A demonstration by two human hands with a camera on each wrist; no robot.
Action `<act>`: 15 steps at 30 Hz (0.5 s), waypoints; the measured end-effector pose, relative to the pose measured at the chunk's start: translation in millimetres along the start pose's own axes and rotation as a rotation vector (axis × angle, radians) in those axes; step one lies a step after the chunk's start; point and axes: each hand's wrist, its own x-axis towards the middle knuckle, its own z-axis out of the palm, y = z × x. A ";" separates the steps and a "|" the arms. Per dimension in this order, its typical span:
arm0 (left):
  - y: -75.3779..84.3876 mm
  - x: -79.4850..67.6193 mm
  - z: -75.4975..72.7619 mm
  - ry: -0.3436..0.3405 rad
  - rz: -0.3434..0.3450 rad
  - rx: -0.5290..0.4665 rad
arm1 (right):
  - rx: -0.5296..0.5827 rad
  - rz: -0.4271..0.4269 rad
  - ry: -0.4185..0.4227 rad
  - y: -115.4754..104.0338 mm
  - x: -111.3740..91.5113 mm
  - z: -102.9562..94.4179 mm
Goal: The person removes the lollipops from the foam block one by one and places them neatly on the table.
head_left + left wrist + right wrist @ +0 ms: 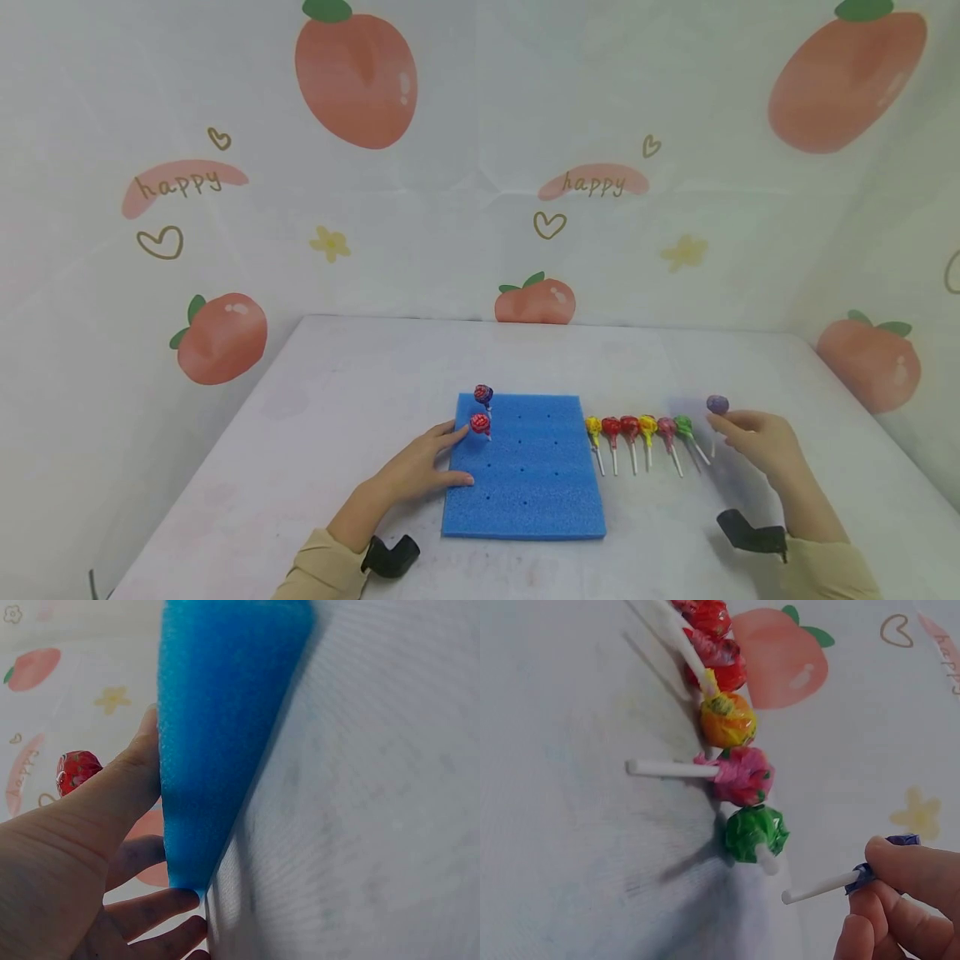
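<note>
A blue foam board (540,517) with rows of small holes lies on the table. My left hand (422,468) rests at its left edge, fingers spread and fairly straight, thumb on the board. Standing in the board's far left holes are a dark purple-and-red lollipop (483,396) and a red one (480,424), the latter close to my index finger. My right hand (761,442) pinches a purple lollipop (717,405) just under its candy, between thumb and fingers. In the right wrist view its white stick (817,888) points left, near a green lollipop (756,834).
Right of the board, several lollipops lie in a row on the white table (360,367), from a yellow one (593,427) to the green one, sticks toward me. A printed curtain (465,108) hangs behind. Black wrist mounts (392,557) sit at both cuffs.
</note>
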 end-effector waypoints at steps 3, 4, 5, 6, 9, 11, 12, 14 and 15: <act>0.2 0.3 0.2 0.000 -0.003 0.000 | 0.000 0.022 -0.011 3.0 2.2 0.4; 0.3 0.2 0.3 -0.001 -0.005 0.000 | 0.004 0.026 -0.014 4.2 3.1 0.7; 0.4 0.2 0.3 -0.001 -0.007 0.003 | 0.008 0.027 -0.016 5.4 4.0 1.3; 0.5 0.3 0.3 -0.002 -0.009 0.003 | 0.009 0.028 -0.014 6.2 4.3 2.1; 1.2 0.1 0.1 -0.003 -0.017 0.004 | 0.003 0.019 -0.011 9.3 6.5 4.4; 1.8 -0.2 -0.3 -0.003 -0.019 0.001 | -0.003 0.009 -0.016 10.9 7.5 5.8; 2.0 -0.3 -0.3 -0.002 -0.019 0.000 | -0.009 0.007 -0.021 11.5 8.1 6.2; 2.2 -0.4 -0.5 -0.002 -0.018 0.002 | -0.016 0.007 -0.028 12.5 9.1 7.1; 2.3 -0.5 -0.6 -0.001 -0.016 0.002 | -0.019 0.007 -0.030 13.0 9.5 7.7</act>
